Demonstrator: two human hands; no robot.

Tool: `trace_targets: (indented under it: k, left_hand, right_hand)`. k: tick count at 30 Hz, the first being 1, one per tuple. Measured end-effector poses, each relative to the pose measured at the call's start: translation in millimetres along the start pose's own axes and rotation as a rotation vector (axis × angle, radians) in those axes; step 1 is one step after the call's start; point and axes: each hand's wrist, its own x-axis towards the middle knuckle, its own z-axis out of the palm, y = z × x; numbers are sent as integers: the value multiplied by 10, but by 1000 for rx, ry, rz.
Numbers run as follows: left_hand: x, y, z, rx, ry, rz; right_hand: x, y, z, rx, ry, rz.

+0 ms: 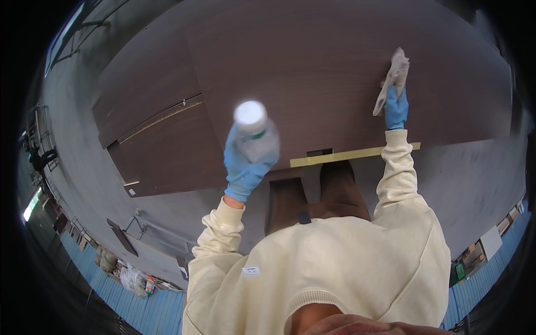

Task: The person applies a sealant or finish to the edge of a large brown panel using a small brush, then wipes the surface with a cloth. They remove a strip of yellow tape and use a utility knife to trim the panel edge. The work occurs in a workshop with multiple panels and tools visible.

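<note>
— Hands first: how many are showing, and what are they doing?

— Two, both in blue gloves. Left hand (244, 167) is gripping one clear plastic bottle (255, 134) with a white cap, raised above the panels. Right hand (396, 109) is clutching one pale cloth (392, 78), pressing it on the big panel.

— And the surface?

— Two dark brown wood panels are lying flat: large panel (312, 72), smaller panel (162, 151) left of it. Grey floor (480, 173) is spreading around; blue wall (145, 312) is edging it.
</note>
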Motion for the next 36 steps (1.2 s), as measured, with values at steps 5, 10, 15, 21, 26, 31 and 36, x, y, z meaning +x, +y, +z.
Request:
trace_targets:
  k: [5, 10, 15, 21, 26, 31, 36]
  left_hand:
    - [38, 188, -1031, 744, 444, 582]
    - [132, 433, -1810, 572, 690, 710]
    - [273, 487, -2334, 497, 741, 792]
    - [408, 461, -2631, 309, 785, 823]
    - [373, 383, -2497, 397, 982, 788]
    - [297, 164, -2496, 532, 1064, 725]
    - [159, 23, -2593, 804, 1079, 636]
  right_hand:
    - [-272, 173, 1431, -1074, 87, -369]
    - [-424, -326, 2953, -919, -379, -745]
    - [1101, -750, 4207, -893, -214, -1003]
    - [1543, -895, 4928, -963, -194, -656]
    - [-673, -731, 4262, -668, -545, -887]
    - [-1926, -620, 3728, -502, -665, -961]
    - [-895, -367, 2968, -777, -494, -675]
